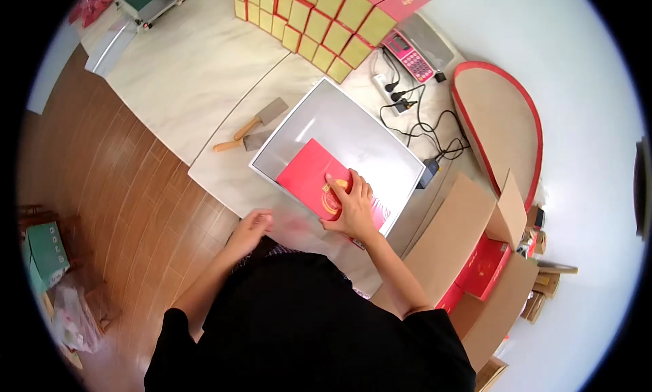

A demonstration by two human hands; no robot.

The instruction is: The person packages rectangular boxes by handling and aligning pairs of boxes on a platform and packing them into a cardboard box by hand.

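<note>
A flat red box (314,166) with a gold emblem lies on a grey panel with a white rim (326,107). My right hand (353,207) grips the box from above, its fingers bent across the printed top and its thumb by the near edge. Part of the emblem is hidden under the fingers. My left hand (252,230) is off the panel, by the near edge of the table, with its fingers curled together. It is slightly blurred, and what it may hold cannot be made out. A reddish smear shows on the tabletop beside it.
Two wooden-handled scrapers (261,118) lie left of the panel. Stacked red and gold boxes (319,25) stand behind it. A pink keypad device (411,58), a power strip (390,93) and black cables are at the back right. An open carton (448,229) holds red boxes at right.
</note>
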